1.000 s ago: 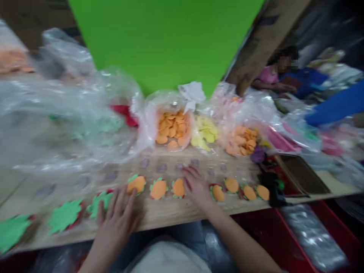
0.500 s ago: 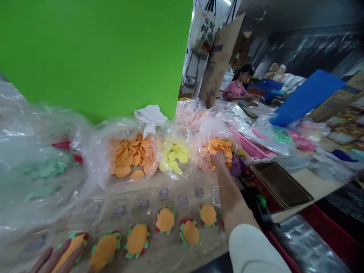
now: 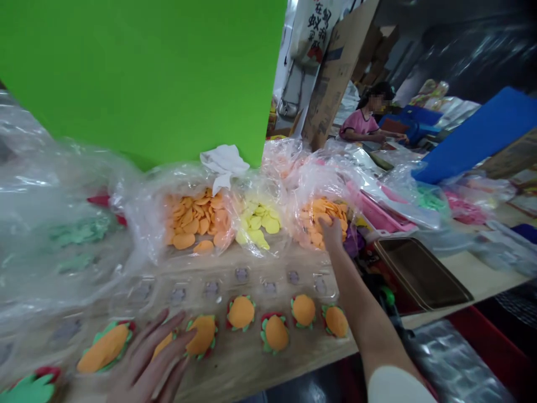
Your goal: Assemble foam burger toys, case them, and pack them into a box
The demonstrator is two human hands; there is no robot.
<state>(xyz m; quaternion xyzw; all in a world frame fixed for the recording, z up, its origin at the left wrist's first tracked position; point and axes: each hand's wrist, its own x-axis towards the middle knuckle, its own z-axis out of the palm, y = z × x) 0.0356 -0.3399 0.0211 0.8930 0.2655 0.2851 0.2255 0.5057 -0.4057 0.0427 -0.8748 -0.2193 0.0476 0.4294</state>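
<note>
My left hand (image 3: 153, 361) lies flat with fingers spread near the table's front edge, over an orange-on-green foam stack (image 3: 203, 334). More such stacks (image 3: 274, 332) stand in a row beside it. My right hand (image 3: 331, 230) reaches far forward into an open plastic bag of orange foam ovals (image 3: 314, 212). Its fingers rest among the ovals and are hidden behind the back of the hand.
Bags of orange ovals (image 3: 195, 221), yellow pieces (image 3: 260, 221) and green leaf shapes (image 3: 79, 232) line the back, under a big green board (image 3: 146, 73). A brown tray (image 3: 422, 271) lies right, a red bin (image 3: 482, 347) below. A person in pink (image 3: 364, 120) sits far off.
My right hand went from the row of foam stacks forward into the right-hand bag of orange ovals. My left hand stayed flat near the table's front edge. The view swung up and rightward.
</note>
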